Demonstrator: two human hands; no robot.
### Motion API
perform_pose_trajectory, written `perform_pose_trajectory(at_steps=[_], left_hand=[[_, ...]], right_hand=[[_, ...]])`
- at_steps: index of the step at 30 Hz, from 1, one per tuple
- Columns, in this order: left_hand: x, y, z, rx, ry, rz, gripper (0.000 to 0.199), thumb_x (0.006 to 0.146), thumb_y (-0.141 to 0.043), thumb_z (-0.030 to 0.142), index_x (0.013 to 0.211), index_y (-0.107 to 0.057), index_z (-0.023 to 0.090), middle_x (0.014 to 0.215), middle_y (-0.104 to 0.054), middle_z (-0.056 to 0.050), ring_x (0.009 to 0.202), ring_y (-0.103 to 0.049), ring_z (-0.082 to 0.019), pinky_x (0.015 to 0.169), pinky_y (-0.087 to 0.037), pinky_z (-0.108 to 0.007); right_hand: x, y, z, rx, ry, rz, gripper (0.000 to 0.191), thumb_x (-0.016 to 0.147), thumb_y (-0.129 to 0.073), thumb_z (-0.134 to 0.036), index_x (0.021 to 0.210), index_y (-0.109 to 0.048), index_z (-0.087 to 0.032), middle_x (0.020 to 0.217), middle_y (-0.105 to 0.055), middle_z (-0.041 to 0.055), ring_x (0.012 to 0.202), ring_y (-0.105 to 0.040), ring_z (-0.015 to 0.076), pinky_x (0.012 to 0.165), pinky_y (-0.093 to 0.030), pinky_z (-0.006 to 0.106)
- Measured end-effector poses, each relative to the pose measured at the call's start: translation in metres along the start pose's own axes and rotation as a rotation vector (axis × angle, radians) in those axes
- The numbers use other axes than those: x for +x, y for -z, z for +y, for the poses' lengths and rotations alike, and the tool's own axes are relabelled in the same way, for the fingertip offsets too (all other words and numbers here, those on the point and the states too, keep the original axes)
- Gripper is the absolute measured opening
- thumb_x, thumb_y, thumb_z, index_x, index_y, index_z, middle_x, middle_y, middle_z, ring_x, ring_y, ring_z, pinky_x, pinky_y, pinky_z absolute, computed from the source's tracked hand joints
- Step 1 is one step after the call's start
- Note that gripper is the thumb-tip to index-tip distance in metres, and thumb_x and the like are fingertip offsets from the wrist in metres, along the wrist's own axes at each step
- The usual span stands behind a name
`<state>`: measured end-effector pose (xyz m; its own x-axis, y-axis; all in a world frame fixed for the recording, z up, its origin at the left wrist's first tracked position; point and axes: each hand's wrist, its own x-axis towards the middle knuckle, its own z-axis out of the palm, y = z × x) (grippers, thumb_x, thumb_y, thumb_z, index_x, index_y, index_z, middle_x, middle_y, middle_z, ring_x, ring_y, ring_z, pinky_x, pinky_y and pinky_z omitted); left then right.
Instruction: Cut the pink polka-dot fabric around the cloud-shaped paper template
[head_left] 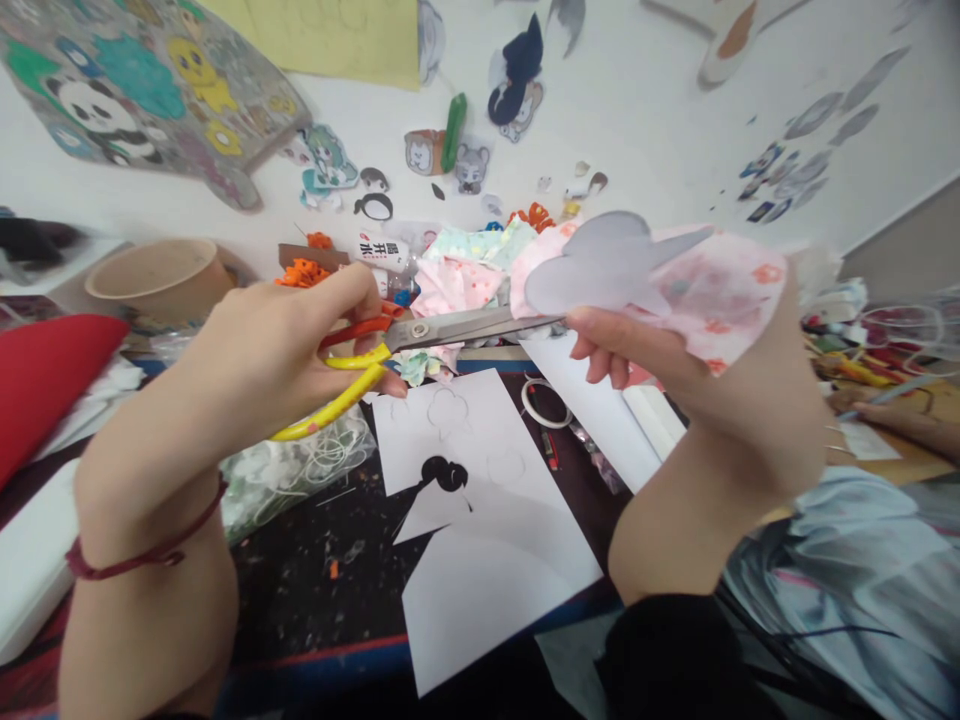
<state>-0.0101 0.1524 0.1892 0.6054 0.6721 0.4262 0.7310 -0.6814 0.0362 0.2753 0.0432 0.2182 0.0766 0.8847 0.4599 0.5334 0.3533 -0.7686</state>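
Note:
My left hand [300, 325] is closed around the scissors [450, 328], whose handles are yellow and orange. The blades point right, and their tips meet the edge of the cloth by my other hand. Between thumb and fingers, my right hand [637, 345] pinches a pink cloth [739, 290] with orange flower prints. A grey-white paper cutout [592, 260] with rounded lobes and a thin point lies against the front of the cloth. Both hands are raised above the table. Below them are white paper sheets [495, 560] with faint pencil outlines and a black drawn figure.
A plastic bag of white stuffing and string [300, 470] lies on the dark table [300, 590]. Folded cloths [457, 285], a tape roll [545, 402] and a tan bowl [154, 280] are farther back. Paper figures cover the wall. Another person's hand [900, 415] is at right.

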Motion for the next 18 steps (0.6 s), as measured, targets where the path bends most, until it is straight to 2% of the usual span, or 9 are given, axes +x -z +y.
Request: perform_pose_trajectory(at_steps=[2,4,6,8,12,18], left_hand=[[-0.0001,-0.0007,-0.0006,0.009,0.000,-0.005,0.044,0.078,-0.060,0.066,0.093,-0.051,0.025,0.062,-0.055,0.005,0.056,-0.055,-0.014,0.053,-0.032,-0.029],[-0.0004,-0.0011,-0.0004,0.002,0.001,-0.001,0.052,0.079,-0.049,0.074,0.093,-0.052,0.024,0.063,-0.051,0.007,0.060,-0.060,-0.013,0.056,-0.033,-0.029],[-0.0009,-0.0011,0.0003,-0.012,0.007,-0.002,0.063,0.081,-0.035,0.080,0.094,-0.052,0.021,0.063,-0.046,0.009,0.069,-0.066,-0.014,0.058,-0.034,-0.032],[-0.0015,-0.0008,0.0008,-0.015,0.013,-0.002,0.068,0.081,-0.029,0.082,0.096,-0.051,0.019,0.065,-0.044,0.010,0.075,-0.068,-0.017,0.059,-0.035,-0.035],[-0.0022,0.0001,0.0004,0.014,0.027,-0.001,0.069,0.079,-0.032,0.084,0.102,-0.051,0.021,0.073,-0.052,0.008,0.077,-0.068,-0.018,0.059,-0.034,-0.035],[-0.0016,-0.0002,0.0005,0.027,0.031,0.021,0.048,0.083,-0.050,0.072,0.099,-0.049,0.027,0.069,-0.061,0.002,0.062,-0.059,-0.020,0.055,-0.035,-0.029]], right_hand=[[-0.0003,-0.0001,-0.0012,-0.023,0.009,0.000,0.019,0.079,-0.085,-0.034,0.070,-0.071,-0.025,0.061,-0.068,-0.0009,0.046,-0.058,0.0143,0.042,-0.052,0.031],[-0.0005,-0.0001,-0.0024,-0.046,0.013,-0.001,0.019,0.080,-0.084,-0.034,0.069,-0.071,-0.026,0.061,-0.068,-0.0019,0.046,-0.058,0.0138,0.041,-0.051,0.031],[-0.0005,-0.0001,-0.0034,-0.041,-0.003,-0.006,0.018,0.080,-0.084,-0.032,0.069,-0.071,-0.026,0.061,-0.068,-0.0016,0.046,-0.058,0.0138,0.042,-0.051,0.030],[-0.0002,-0.0003,-0.0043,-0.017,-0.016,0.003,0.017,0.079,-0.085,-0.027,0.068,-0.071,-0.025,0.061,-0.069,-0.0003,0.045,-0.058,0.0139,0.043,-0.050,0.031],[0.0004,-0.0014,-0.0056,0.004,0.013,0.030,0.019,0.078,-0.085,-0.020,0.066,-0.070,-0.022,0.058,-0.067,0.0004,0.044,-0.057,0.0135,0.042,-0.049,0.030],[0.0010,-0.0031,-0.0012,0.014,0.058,0.029,0.023,0.079,-0.084,-0.020,0.063,-0.068,-0.022,0.057,-0.066,-0.0005,0.043,-0.058,0.0137,0.038,-0.047,0.029]])
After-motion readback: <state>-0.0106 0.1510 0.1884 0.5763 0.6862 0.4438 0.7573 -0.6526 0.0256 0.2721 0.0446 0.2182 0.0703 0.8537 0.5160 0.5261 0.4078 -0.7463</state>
